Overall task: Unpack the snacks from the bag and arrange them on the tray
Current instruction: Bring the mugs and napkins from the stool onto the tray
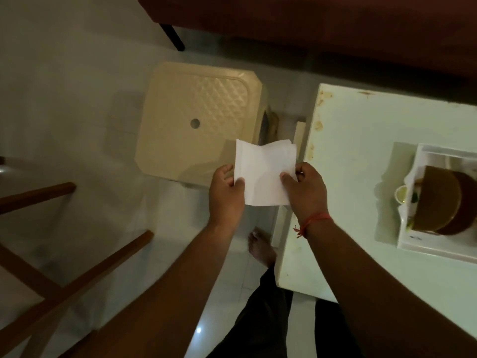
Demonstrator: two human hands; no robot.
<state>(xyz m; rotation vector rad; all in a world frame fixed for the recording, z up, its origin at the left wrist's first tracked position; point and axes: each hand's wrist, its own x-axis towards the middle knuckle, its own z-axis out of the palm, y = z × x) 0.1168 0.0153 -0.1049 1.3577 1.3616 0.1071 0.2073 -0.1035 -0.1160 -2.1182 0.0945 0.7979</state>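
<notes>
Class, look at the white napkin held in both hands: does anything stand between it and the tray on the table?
Nothing visible does. The white napkin hangs between the left hand and right hand, above the floor. The bare table lies open up to the tray, which already holds brown containers.

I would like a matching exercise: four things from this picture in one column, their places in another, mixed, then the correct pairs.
Things:
1. white paper
2. plastic stool
3. white tray
4. red thread

Places:
A. on the table at the right
B. around the right wrist
C. held between both hands
D. on the floor, left of the table

Pairs: 1-C, 2-D, 3-A, 4-B
</notes>
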